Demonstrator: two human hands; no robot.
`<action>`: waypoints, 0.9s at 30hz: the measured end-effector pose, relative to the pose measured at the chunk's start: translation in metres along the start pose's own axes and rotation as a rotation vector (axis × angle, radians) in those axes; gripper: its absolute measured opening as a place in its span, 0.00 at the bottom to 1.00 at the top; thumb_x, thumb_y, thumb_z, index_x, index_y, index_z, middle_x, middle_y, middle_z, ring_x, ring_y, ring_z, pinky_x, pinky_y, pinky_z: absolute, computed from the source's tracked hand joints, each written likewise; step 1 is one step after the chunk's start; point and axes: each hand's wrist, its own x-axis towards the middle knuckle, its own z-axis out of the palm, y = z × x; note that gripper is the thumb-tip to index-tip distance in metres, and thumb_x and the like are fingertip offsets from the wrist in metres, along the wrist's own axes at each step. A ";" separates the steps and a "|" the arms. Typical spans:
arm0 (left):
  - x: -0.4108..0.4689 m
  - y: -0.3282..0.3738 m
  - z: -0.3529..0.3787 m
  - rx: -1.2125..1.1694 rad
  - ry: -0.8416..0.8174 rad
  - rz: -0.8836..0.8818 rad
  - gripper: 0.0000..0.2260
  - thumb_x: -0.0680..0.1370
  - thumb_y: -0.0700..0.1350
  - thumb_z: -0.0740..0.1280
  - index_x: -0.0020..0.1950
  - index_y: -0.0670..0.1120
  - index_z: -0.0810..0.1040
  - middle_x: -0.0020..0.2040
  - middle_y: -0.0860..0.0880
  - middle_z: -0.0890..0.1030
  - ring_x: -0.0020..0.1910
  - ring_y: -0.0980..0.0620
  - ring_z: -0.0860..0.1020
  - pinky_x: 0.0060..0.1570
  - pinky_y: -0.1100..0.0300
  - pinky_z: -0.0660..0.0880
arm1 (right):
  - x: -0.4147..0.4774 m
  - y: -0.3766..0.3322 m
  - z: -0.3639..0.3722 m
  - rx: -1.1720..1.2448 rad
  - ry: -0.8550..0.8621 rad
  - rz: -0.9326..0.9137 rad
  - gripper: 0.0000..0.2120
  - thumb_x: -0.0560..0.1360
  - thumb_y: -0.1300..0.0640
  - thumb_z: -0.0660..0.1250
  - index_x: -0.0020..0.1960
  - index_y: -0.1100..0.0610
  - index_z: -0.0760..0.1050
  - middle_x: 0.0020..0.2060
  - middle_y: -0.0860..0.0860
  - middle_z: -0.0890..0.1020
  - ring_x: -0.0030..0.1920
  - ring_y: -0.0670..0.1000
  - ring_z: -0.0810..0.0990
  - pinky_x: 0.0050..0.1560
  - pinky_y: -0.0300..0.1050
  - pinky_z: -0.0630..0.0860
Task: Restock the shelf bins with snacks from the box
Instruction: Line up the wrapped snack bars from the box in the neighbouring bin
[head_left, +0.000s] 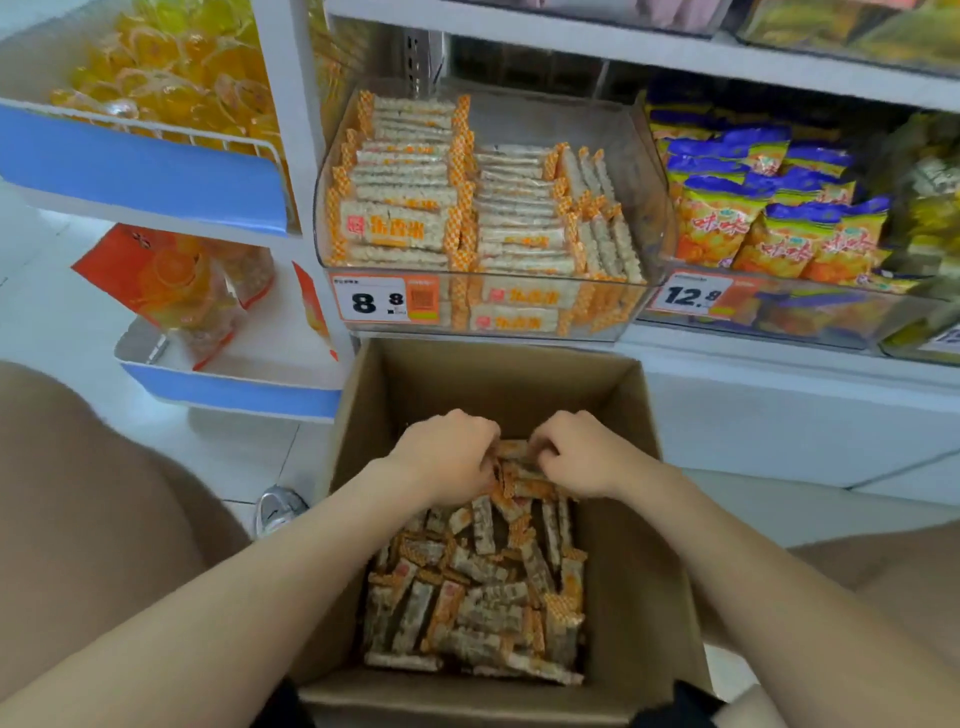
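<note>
Box (493, 384) sits below the clear bin (571, 119), loose rice bars (478, 597) heaped inside. I see left hand (447, 457) and right hand (582, 457), fingers curled on one bunch; an overfull grab could spill bars lifting past the bin lip.

Tall walls of the open cardboard box (649, 519) hem in the loose bars (478, 597). Above, the clear bin (639, 171) has room at right rear, its left stack (405, 171) piled high.

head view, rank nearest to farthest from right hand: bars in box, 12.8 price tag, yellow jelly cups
1. bars: at the right hand, in the box
2. 12.8 price tag: shelf edge, upper right
3. yellow jelly cups: top-left basket
</note>
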 end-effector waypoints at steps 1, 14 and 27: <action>0.009 -0.007 0.014 -0.006 -0.056 -0.020 0.08 0.81 0.47 0.63 0.58 0.51 0.79 0.52 0.51 0.81 0.50 0.47 0.81 0.48 0.49 0.82 | 0.007 0.010 0.010 0.013 -0.018 0.060 0.17 0.80 0.62 0.59 0.60 0.57 0.85 0.53 0.55 0.87 0.49 0.53 0.85 0.55 0.53 0.84; 0.075 -0.082 0.165 -0.148 -0.201 -0.362 0.21 0.81 0.39 0.67 0.74 0.47 0.72 0.76 0.45 0.70 0.75 0.40 0.69 0.74 0.48 0.69 | 0.093 0.069 0.132 -0.057 -0.017 0.211 0.15 0.81 0.61 0.66 0.68 0.56 0.75 0.57 0.57 0.82 0.55 0.60 0.82 0.53 0.55 0.82; 0.082 -0.104 0.186 0.104 -0.155 -0.311 0.23 0.79 0.36 0.70 0.73 0.49 0.73 0.77 0.45 0.64 0.75 0.40 0.65 0.73 0.47 0.68 | 0.124 0.079 0.185 -0.442 -0.143 0.053 0.31 0.79 0.68 0.65 0.80 0.58 0.62 0.77 0.60 0.65 0.76 0.64 0.63 0.75 0.58 0.66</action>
